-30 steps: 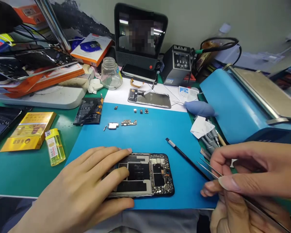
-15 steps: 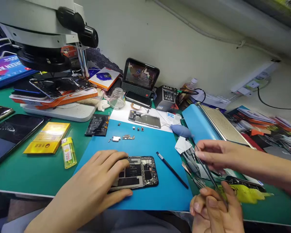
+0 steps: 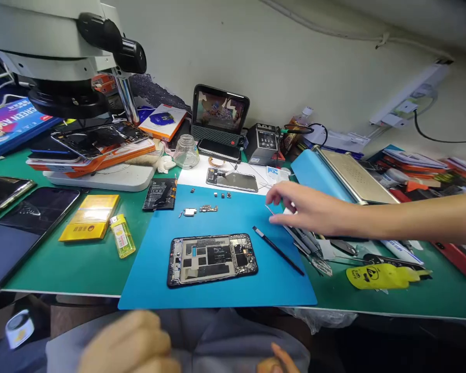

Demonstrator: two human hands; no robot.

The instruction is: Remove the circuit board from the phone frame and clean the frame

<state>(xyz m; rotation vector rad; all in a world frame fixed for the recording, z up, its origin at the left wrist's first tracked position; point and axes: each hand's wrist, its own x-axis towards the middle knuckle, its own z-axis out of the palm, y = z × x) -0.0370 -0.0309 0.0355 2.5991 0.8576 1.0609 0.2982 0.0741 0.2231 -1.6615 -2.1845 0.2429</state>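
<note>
The opened smartphone (image 3: 213, 259) lies flat, insides up, in the middle of the blue work mat (image 3: 233, 217), with nothing touching it. The person's left hand (image 3: 128, 346) sits low over the lap at about 7 o'clock from the phone. It is blurred and loosely curled, and I cannot tell whether it holds anything. Only a sliver of the right hand (image 3: 281, 361) shows at the bottom edge, at 5 o'clock from the phone, so its grip cannot be told either. From 3 o'clock a co-worker's hand (image 3: 306, 210) reaches in over the mat's right edge, pinching what looks like fine tweezers (image 3: 271, 211). A black spudger (image 3: 277, 250) lies just right of the phone. The removed small parts (image 3: 208, 208) sit in a row at 12 o'clock, probably so none gets lost, and the battery (image 3: 160, 187) lies at 11 o'clock, mostly off the mat's corner.
</note>
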